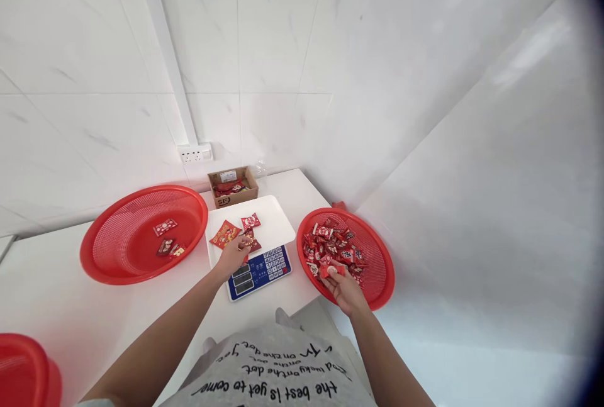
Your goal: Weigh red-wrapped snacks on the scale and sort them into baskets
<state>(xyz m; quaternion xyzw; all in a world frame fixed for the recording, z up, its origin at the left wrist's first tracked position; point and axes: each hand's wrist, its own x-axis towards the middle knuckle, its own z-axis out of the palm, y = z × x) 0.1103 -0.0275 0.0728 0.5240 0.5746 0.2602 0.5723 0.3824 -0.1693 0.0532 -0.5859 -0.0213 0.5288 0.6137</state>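
Observation:
My left hand (232, 257) is over the front edge of a white scale pan (276, 218), its fingers closed at a dark red candy packet (251, 241). Next to it on the pan lie a larger orange-red packet (223, 233) and a small red-and-white packet (250, 221). The scale's blue keypad panel (258, 273) faces me, partly below my left hand. My right hand (346, 290) is over the near side of a red mesh basket (383, 268) and grips a red candy packet (334, 270) between thumb and fingers. Many wrapped candies (330, 243) fill that basket's left part.
Left of the scale stands a wide red basket (111, 237) with several packets inside. Behind the scale, a cardboard box (233, 196) of red packets sits near the wall. Another red container (21, 369) shows at lower left. A socket strip (195, 153) is on the wall.

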